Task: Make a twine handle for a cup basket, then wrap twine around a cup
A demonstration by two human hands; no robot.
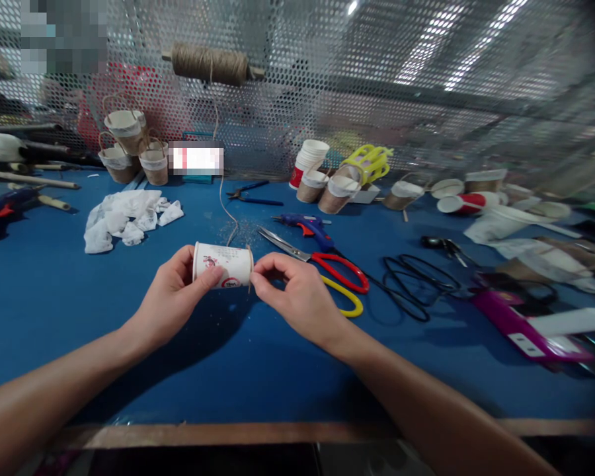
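My left hand point(178, 287) grips a white paper cup point(222, 266) with red and dark print, tipped on its side above the blue table. At the cup's right end, my right hand point(290, 287) pinches the twine point(250, 271) lying along that edge. The twine point(221, 192) runs up from behind the cup to a spool of twine point(209, 64) on a stick at the mesh panel. Just beyond my right hand lie scissors point(307, 254) with one red and one yellow handle, blades parted, and a blue glue gun point(307, 226).
Twine-wrapped cups with handles point(129, 142) stand at the back left, with more point(340, 192) at the back right by stacked paper cups point(310, 162). Crumpled white cloth point(129, 218), pliers point(252, 195), black cable point(411, 284) and a purple power strip point(525, 324) also lie on the table point(258, 377).
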